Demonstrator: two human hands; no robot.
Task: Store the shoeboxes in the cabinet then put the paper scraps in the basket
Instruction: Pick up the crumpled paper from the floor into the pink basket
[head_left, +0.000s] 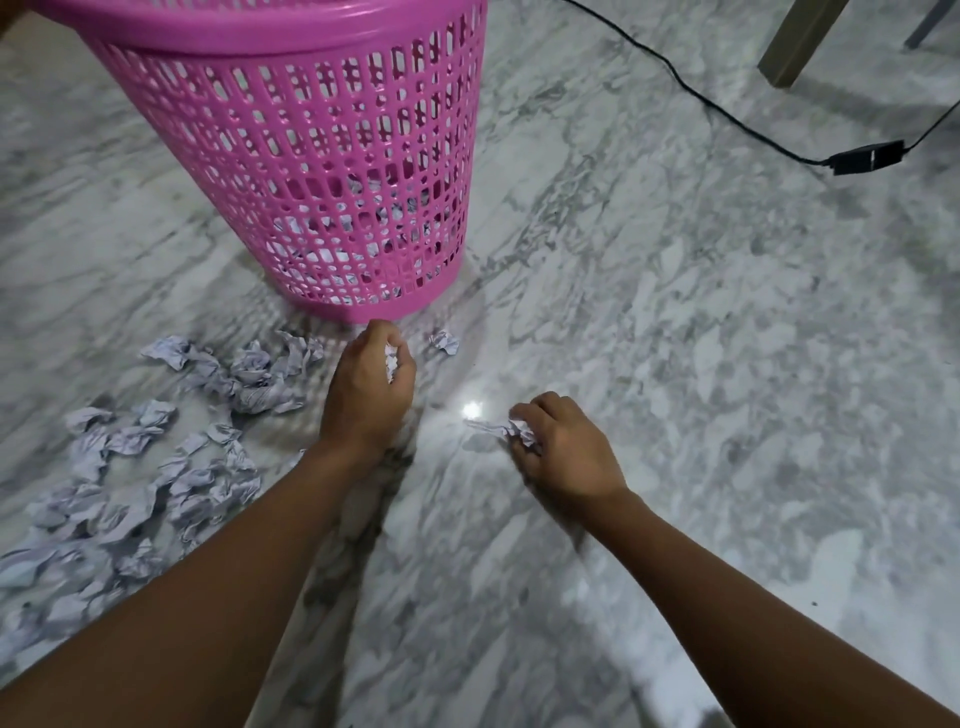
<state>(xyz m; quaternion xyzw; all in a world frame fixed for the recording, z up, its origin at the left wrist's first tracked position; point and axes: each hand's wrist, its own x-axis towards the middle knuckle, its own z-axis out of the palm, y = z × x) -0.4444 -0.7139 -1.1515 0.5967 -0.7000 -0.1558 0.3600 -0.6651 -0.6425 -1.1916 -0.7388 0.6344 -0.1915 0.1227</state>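
Observation:
A pink plastic basket (322, 156) with a perforated wall stands upright on the marble floor at the upper left; crumpled paper shows through its holes near the bottom. My left hand (363, 384) is just below the basket's base, fingers curled round a crumpled paper scrap (390, 361). My right hand (563, 447) is lower to the right, pinching another paper scrap (511, 430) that touches the floor. One loose scrap (445, 341) lies beside the left hand. Several crumpled scraps (130, 467) are strewn over the floor at the left. No shoeboxes or cabinet are in view.
A black cable with a power adapter (865, 156) runs across the floor at the upper right. A furniture leg (797, 41) stands at the top right. The grey-veined marble floor (701, 364) spreads to the right of my hands.

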